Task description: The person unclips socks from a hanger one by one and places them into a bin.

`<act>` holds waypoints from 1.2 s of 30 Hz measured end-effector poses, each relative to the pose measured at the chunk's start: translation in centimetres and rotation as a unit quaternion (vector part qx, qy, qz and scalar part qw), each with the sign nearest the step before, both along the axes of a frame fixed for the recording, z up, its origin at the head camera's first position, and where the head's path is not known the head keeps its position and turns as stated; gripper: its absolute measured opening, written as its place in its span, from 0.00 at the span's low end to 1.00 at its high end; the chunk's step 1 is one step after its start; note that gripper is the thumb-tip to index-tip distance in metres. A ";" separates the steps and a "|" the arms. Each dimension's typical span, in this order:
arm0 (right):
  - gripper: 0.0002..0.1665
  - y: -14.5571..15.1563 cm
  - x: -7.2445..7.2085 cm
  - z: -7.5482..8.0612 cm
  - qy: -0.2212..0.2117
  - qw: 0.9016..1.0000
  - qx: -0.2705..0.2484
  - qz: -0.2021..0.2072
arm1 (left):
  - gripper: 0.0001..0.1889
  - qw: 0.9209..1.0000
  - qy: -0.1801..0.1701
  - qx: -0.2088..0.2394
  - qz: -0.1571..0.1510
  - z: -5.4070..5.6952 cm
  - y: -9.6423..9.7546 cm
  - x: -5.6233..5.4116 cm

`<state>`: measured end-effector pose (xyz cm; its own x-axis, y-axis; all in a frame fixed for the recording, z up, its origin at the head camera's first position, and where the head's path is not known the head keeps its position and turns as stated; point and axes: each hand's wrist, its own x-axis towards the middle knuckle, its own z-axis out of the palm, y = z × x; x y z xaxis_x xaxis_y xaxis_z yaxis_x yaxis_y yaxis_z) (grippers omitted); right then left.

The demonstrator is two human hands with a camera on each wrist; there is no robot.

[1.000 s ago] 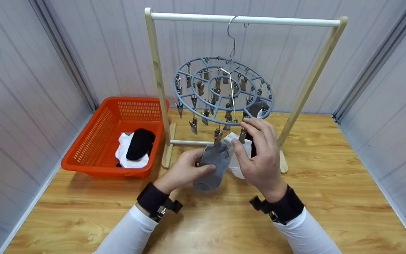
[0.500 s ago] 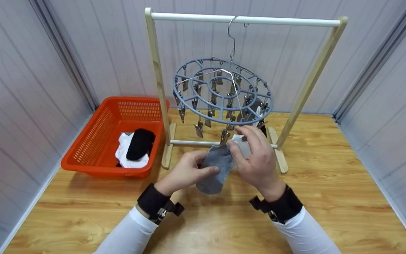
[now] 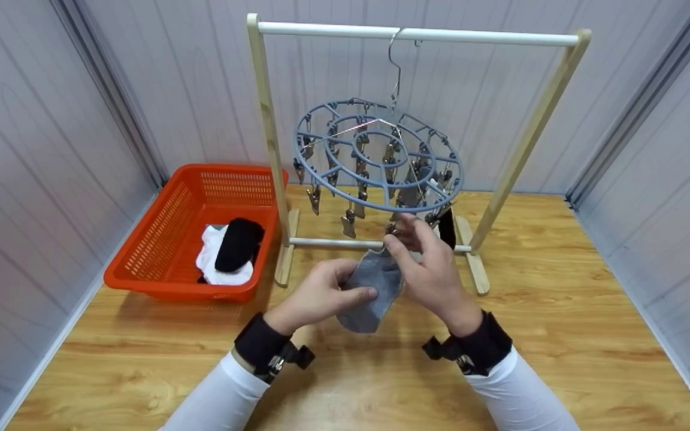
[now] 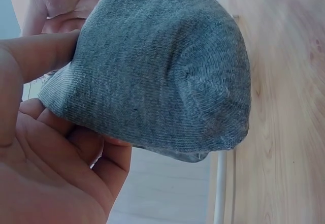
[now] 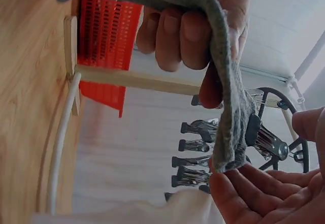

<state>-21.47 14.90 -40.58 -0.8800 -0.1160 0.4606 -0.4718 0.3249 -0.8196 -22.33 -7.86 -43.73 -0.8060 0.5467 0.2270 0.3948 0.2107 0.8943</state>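
A grey sock (image 3: 372,290) hangs below the front rim of the round blue clip hanger (image 3: 336,187). My left hand (image 3: 327,293) pinches its side between thumb and fingers. In the right wrist view, a metal clip (image 5: 269,140) grips the sock's edge. My right hand (image 3: 432,272) is at that clip, its fingers spread and touching the sock's edge, its thumb apart. The left wrist view shows the sock's rounded toe (image 4: 218,102) close up. Behind my right hand hang a black sock (image 3: 447,229) and a white one, partly hidden.
An orange basket (image 3: 141,239) stands at the left with white and black socks (image 3: 239,245) inside. The hanger hooks over the white bar of a wooden-legged rack (image 3: 530,137). Several loose clips (image 3: 314,199) dangle from it. Pale panels wall in the table.
The hanger has turned, its front clips shifting right. The grey sock moved slightly right with my left hand. The white sock swung behind my right hand, whose fingers came to the grey sock's clip.
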 end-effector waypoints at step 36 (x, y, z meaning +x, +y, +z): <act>0.15 0.1 -0.1 0.0 -0.033 0.990 -0.133 0.017 | 0.08 1.000 0.018 -0.014 0.002 0.2 -0.2 0.1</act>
<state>-21.54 15.03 -40.63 -0.9069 -0.0286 0.4205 -0.4214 0.0771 -0.9036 -22.27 -8.07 -43.55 -0.8000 0.5498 0.2403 0.4253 0.2371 0.8734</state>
